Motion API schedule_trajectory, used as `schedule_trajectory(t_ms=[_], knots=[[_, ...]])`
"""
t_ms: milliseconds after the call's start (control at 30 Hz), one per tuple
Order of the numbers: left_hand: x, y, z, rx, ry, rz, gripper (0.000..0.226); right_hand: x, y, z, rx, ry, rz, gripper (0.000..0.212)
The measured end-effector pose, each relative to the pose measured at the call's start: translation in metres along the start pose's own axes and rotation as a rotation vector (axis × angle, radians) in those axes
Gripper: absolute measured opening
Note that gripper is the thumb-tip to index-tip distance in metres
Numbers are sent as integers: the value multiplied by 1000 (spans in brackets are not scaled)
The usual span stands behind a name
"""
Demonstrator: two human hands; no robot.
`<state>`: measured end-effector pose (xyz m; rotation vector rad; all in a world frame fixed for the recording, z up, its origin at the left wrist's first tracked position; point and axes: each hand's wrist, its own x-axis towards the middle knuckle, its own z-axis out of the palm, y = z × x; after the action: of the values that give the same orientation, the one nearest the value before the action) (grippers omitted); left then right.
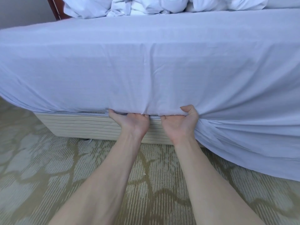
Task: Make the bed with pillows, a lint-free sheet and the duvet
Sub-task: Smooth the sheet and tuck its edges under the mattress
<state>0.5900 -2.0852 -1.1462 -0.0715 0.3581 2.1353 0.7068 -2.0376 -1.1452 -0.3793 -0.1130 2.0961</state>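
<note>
A pale blue-white sheet (146, 65) covers the mattress and hangs down its near side. My left hand (131, 122) is palm up at the sheet's lower edge, with its fingers pushed into the gap between mattress and bed base, out of sight. Just to its right, my right hand (180, 122) is also palm up, its fingers hidden under the mattress. Its thumb curls against the sheet, and folds radiate from that grip. To the right, the sheet hangs loose toward the floor (253, 143). A crumpled white duvet and pillows (146, 5) are piled at the far side of the bed.
The light wooden bed base (73, 125) shows below the mattress on the left. Patterned beige carpet (48, 176) covers the floor in front of me. A dark wooden headboard post (56, 8) stands at the top left by a wall.
</note>
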Motion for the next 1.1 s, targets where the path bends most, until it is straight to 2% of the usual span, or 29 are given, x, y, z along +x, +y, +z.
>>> schedule_trajectory(t_ms=[133, 200, 267, 367, 467, 567, 667, 767, 967, 1100], knots=[[-12, 3, 2, 79, 38, -15, 65, -13, -7, 6, -71, 62, 86, 44], [-27, -8, 1, 182, 77, -38, 64, -22, -2, 8, -182, 202, 51, 32], [-43, -29, -4, 314, 92, -82, 62, -32, 7, -1, -253, 422, -20, 24], [-62, -66, -12, 518, 114, -150, 53, -49, 7, -29, -170, 521, -4, 32], [-67, -89, -17, 605, 157, -135, 41, -55, -26, -58, -53, 499, 27, 45], [-69, -98, -10, 548, 189, -125, 51, -55, -66, -64, 6, 450, 21, 46], [-71, -102, -1, 389, 220, -144, 56, -54, -93, -49, 4, 407, 0, 48], [-78, -107, 5, 283, 178, -161, 71, -60, -101, -38, 40, 360, -20, 60], [-84, -100, 13, 298, 127, -208, 103, -80, -123, -34, 123, 130, 16, 110], [-81, -97, 11, 169, 117, -246, 111, -86, -124, -38, 52, 130, 21, 107]])
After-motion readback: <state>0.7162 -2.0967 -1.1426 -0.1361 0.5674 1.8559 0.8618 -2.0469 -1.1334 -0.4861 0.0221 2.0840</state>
